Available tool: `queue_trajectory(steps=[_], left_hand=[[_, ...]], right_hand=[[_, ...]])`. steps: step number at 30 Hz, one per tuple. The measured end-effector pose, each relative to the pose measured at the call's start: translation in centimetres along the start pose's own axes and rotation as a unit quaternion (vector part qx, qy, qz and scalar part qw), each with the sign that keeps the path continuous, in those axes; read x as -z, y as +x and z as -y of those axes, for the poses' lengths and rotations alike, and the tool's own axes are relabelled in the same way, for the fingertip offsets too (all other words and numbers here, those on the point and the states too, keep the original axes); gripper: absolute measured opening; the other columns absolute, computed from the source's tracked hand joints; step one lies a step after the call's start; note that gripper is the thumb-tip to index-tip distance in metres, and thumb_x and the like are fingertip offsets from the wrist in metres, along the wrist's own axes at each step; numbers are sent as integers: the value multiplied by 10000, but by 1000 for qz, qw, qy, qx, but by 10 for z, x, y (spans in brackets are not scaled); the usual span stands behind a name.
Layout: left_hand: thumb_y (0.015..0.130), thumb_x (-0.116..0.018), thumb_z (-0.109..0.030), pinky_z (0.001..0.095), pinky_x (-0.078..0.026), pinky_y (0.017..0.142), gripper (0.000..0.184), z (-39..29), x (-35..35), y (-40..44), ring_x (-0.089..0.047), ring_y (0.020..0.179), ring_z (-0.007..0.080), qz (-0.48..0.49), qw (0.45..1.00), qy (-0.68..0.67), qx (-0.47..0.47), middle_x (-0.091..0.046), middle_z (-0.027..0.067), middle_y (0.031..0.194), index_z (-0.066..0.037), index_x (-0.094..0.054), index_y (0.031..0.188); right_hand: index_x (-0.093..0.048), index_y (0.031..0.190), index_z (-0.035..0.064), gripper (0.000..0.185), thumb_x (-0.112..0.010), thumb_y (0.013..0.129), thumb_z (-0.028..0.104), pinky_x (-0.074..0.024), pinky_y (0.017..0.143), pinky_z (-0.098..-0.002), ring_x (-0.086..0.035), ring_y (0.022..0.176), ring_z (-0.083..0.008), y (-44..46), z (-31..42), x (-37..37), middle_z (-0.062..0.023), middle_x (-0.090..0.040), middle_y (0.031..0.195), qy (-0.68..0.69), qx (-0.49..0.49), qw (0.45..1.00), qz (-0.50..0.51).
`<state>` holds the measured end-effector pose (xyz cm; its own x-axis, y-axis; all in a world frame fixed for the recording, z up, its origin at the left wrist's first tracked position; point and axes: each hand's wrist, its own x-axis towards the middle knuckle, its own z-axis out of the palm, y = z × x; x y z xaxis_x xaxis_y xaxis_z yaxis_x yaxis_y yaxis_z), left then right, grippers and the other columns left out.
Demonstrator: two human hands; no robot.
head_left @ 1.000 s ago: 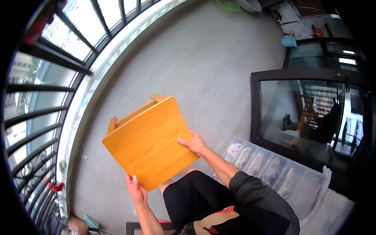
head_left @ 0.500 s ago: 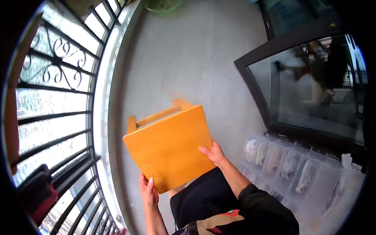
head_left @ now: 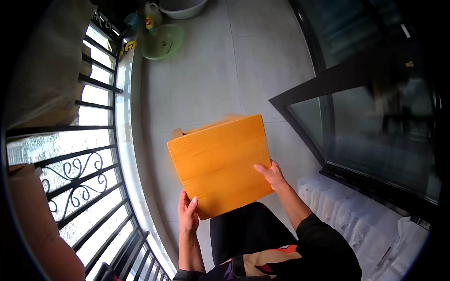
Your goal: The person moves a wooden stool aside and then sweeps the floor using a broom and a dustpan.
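A small orange-yellow wooden stool (head_left: 222,164) is held in front of my body, its flat square seat facing me. Part of its frame and legs shows blurred past the far edge; the rest is hidden behind the seat. My left hand (head_left: 188,210) grips the near left corner, thumb on top and fingers around the edge. On the right edge, my right hand (head_left: 272,174) has its thumb on the seat and its fingers curled underneath.
To the left runs a barred window (head_left: 79,173) above a pale ledge. A green basin (head_left: 162,43) and a white basin (head_left: 183,9) stand on the grey tiled floor (head_left: 197,84) ahead. On the right are a dark-framed glass door (head_left: 361,131) and clear shoe boxes (head_left: 347,220).
The view has shifted, bringing more of the basins ahead into sight. The stool has tilted so less of its legs shows. Both hands keep their hold on it.
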<state>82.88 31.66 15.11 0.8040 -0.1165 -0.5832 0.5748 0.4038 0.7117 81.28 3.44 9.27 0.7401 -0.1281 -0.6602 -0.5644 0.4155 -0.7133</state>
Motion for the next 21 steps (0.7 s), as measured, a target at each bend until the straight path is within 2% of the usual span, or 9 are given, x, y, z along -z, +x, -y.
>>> queue_trajectory(steps=[5,10,16,21], left_hand=[[786,-633,-139,342,-274,1019,585,-64,-54,113,-398,1193,213,61,996,51,30,-455,100,1251,2,-357,1283],[786,-651,-151,337,-306,993,582,-121,-129,238,-427,1149,199,113,981,136,82,-476,94,1222,-6,-370,1275],[780,-669,-168,311,-285,1000,633,-147,-226,369,-411,1163,196,135,960,224,101,-465,108,1238,15,-351,1296],[781,-676,-195,302,-237,1032,684,-172,-298,464,-357,1226,206,175,943,256,123,-422,134,1298,65,-319,1303]], right_hand=[[-513,1136,9,431,-675,789,207,-442,836,-283,-543,962,-146,68,75,-5,-63,-576,1059,4,-1,999,-53],[-471,1180,14,481,-668,797,228,-425,868,-291,-528,1004,-153,149,134,2,-63,-554,1095,80,-3,989,-123],[-469,1168,16,483,-660,806,272,-417,870,-294,-516,1022,-150,258,182,40,-62,-550,1090,177,-1,975,-135],[-471,1161,13,476,-651,813,283,-413,868,-304,-513,1026,-157,321,251,57,-64,-545,1101,165,-2,966,-199]])
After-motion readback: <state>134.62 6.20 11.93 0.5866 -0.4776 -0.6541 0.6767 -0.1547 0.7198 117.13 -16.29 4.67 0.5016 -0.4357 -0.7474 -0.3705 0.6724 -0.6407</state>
